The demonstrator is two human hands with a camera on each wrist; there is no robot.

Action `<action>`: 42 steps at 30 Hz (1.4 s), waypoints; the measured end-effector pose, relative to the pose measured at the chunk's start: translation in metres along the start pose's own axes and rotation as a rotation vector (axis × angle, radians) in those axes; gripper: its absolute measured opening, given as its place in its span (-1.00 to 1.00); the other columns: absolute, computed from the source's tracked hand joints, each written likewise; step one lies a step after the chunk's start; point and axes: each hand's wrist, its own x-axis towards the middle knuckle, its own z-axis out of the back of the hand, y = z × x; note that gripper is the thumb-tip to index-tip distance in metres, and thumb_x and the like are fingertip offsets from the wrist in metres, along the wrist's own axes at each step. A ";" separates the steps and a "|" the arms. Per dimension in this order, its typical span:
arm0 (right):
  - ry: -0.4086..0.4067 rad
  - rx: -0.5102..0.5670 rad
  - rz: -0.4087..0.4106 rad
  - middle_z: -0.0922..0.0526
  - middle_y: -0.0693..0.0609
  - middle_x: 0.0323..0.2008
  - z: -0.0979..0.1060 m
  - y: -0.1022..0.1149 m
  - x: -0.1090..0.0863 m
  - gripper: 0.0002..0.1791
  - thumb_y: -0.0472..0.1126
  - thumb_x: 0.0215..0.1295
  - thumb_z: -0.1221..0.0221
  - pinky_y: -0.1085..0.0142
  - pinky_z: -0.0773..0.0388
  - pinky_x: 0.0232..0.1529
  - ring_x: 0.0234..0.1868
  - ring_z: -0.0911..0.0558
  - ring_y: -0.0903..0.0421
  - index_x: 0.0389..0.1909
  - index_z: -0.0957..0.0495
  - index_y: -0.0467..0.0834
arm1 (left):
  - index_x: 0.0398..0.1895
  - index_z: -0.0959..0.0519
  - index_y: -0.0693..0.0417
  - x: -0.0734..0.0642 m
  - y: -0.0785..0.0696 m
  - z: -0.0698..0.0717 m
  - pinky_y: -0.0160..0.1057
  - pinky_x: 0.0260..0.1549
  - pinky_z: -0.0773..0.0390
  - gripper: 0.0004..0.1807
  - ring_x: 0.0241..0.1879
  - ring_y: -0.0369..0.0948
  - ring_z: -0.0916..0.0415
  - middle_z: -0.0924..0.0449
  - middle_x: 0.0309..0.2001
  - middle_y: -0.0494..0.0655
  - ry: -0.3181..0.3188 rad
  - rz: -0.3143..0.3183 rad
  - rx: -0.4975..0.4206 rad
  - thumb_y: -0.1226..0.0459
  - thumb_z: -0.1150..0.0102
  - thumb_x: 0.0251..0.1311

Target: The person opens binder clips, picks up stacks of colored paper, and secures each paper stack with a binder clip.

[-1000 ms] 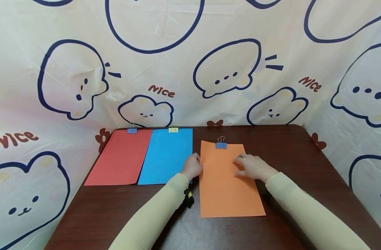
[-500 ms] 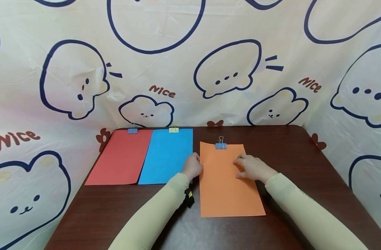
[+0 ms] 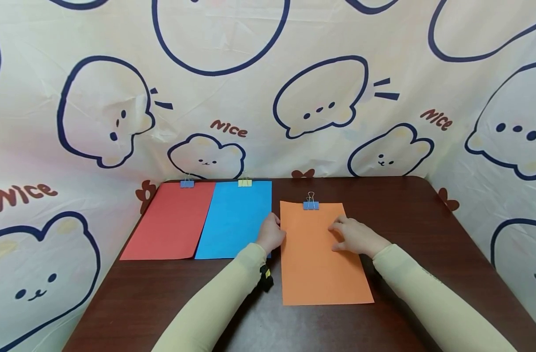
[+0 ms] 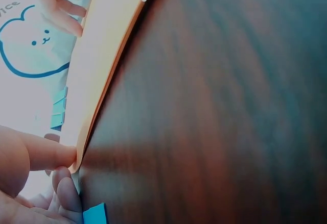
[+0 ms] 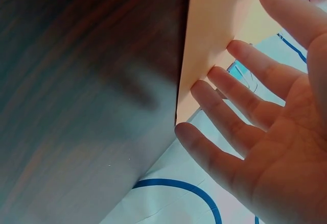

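Note:
An orange paper stack (image 3: 321, 274) lies upright on the table, with a blue binder clip (image 3: 311, 206) on its far edge. My left hand (image 3: 270, 233) pinches the left edge of it between thumb and fingers; in the left wrist view the edge bends up slightly at the thumb (image 4: 53, 152), and layered sheet edges show. On the right half of the orange paper my right hand (image 3: 359, 236) rests its spread fingertips. The right wrist view shows those fingers (image 5: 255, 101) loosely extended, tips right at the paper surface (image 5: 212, 35).
Left of the orange paper lie a blue sheet (image 3: 234, 220) with a yellow binder clip (image 3: 245, 183) and a red sheet (image 3: 171, 222) with another blue binder clip (image 3: 187, 184). The dark wooden table (image 3: 404, 205) backs onto a cartoon-printed cloth (image 3: 259, 98).
The orange paper's far left corner has come down a little and shifted slightly left. Both hands stay almost where they were.

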 end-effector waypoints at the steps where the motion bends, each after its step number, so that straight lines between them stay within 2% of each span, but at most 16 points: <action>1: 0.002 0.000 0.003 -0.54 -0.25 0.23 0.001 0.000 0.000 -0.41 -0.01 0.21 -0.47 -0.11 -0.51 0.27 0.19 -0.56 -0.21 0.20 -0.62 -0.21 | -0.07 -0.37 0.22 0.000 0.000 0.000 -0.18 -0.42 -0.46 -0.78 -0.41 -0.07 -0.41 -0.44 -0.34 0.08 -0.002 0.002 -0.002 0.46 -0.19 0.32; 6: 0.008 0.003 0.016 -0.54 -0.25 0.22 0.002 0.000 0.000 -0.42 -0.02 0.21 -0.47 -0.11 -0.51 0.27 0.18 -0.56 -0.21 0.19 -0.62 -0.21 | -0.07 -0.38 0.22 0.000 -0.001 -0.001 -0.18 -0.37 -0.47 -0.77 -0.35 -0.07 -0.41 -0.43 -0.28 0.09 -0.009 -0.003 -0.004 0.47 -0.20 0.31; 11: 0.010 0.010 0.013 -0.53 -0.25 0.22 0.002 -0.001 0.001 -0.42 -0.04 0.21 -0.47 -0.10 -0.50 0.28 0.18 -0.56 -0.21 0.19 -0.62 -0.21 | -0.08 -0.50 0.24 -0.003 -0.001 0.000 -0.17 -0.34 -0.44 -0.84 -0.29 -0.06 -0.36 -0.44 -0.14 0.13 -0.003 -0.026 0.010 0.48 -0.18 0.32; 15: 0.019 0.022 -0.009 -0.52 -0.25 0.24 0.001 0.000 0.000 -0.43 -0.05 0.23 -0.46 -0.11 -0.50 0.28 0.20 -0.55 -0.20 0.21 -0.61 -0.20 | -0.05 -0.56 0.25 -0.003 -0.002 0.000 -0.15 -0.29 -0.49 -0.84 -0.23 -0.06 -0.37 -0.45 -0.03 0.15 0.005 -0.017 0.010 0.46 -0.18 0.34; 20: 0.025 0.012 -0.016 -0.51 -0.23 0.25 -0.002 0.005 -0.007 -0.43 -0.03 0.23 -0.46 -0.12 -0.53 0.24 0.19 -0.57 -0.20 0.21 -0.61 -0.16 | -0.05 -0.56 0.25 -0.004 -0.003 0.000 -0.14 -0.28 -0.51 -0.84 -0.23 -0.05 -0.38 -0.45 -0.01 0.16 0.005 -0.007 0.003 0.46 -0.18 0.34; 23: 0.012 -0.008 0.008 -0.53 -0.22 0.21 -0.005 0.011 -0.013 -0.42 -0.01 0.21 -0.47 -0.10 -0.56 0.20 0.15 -0.59 -0.17 0.20 -0.62 -0.16 | -0.05 -0.56 0.25 -0.003 -0.003 0.000 -0.14 -0.29 -0.50 -0.84 -0.24 -0.06 -0.38 -0.45 -0.02 0.16 0.008 -0.008 0.004 0.47 -0.17 0.34; 32: -0.038 -0.081 0.155 -0.57 -0.09 0.02 -0.012 0.039 -0.037 -0.40 0.06 0.16 -0.49 0.01 -0.60 0.02 0.01 -0.60 -0.06 0.14 -0.61 -0.16 | -0.05 -0.57 0.23 -0.003 -0.003 -0.001 -0.18 -0.34 -0.46 -0.83 -0.30 -0.07 -0.38 -0.44 -0.08 0.14 0.002 -0.002 0.004 0.48 -0.15 0.33; 36: -0.021 -0.087 0.172 -0.57 -0.10 0.03 -0.015 0.050 -0.045 -0.36 0.08 0.14 -0.49 0.00 -0.59 0.05 0.00 -0.59 -0.10 0.16 -0.59 -0.17 | -0.06 -0.57 0.24 -0.003 -0.002 -0.002 -0.17 -0.32 -0.48 -0.83 -0.28 -0.07 -0.38 -0.45 -0.06 0.15 -0.006 -0.015 0.011 0.48 -0.15 0.32; 42: -0.032 -0.109 0.175 -0.53 -0.06 0.02 -0.021 0.054 -0.049 -0.33 0.09 0.12 -0.50 0.02 -0.59 0.00 -0.06 -0.56 -0.07 0.18 -0.59 -0.15 | -0.06 -0.57 0.24 -0.003 -0.002 -0.003 -0.16 -0.32 -0.47 -0.84 -0.30 -0.07 -0.38 -0.44 -0.05 0.16 -0.011 -0.023 0.020 0.47 -0.14 0.33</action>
